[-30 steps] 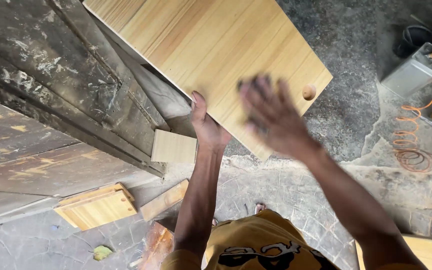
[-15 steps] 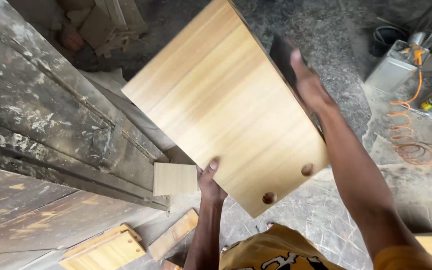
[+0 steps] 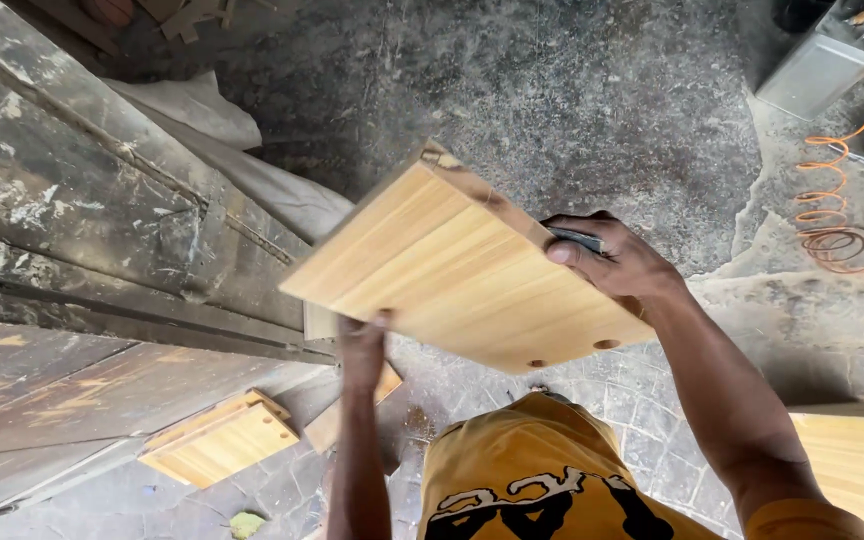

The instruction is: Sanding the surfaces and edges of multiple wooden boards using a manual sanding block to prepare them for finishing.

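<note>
The wooden panel (image 3: 452,270) is filling the middle of the frame, tilted so that its far corner is rising toward the upper centre, and we are counting two round holes near its lower right edge. We are holding it off the ground with two hands. Our left hand (image 3: 362,350) is gripping the lower left edge, fingers curled over it. Our right hand (image 3: 617,262) is closing its fingers around one dark sanding pad (image 3: 577,240) and pressing it against the panel's right edge. At the lower left of the frame one small wooden block (image 3: 220,438) is lying on the cracked floor (image 3: 572,100), and one more board (image 3: 857,465) is showing at the lower right. At the upper right we are seeing one coiled orange hose (image 3: 837,245) and one grey metal box (image 3: 817,72). The old dark workbench (image 3: 62,220) is running along the left side.
</note>
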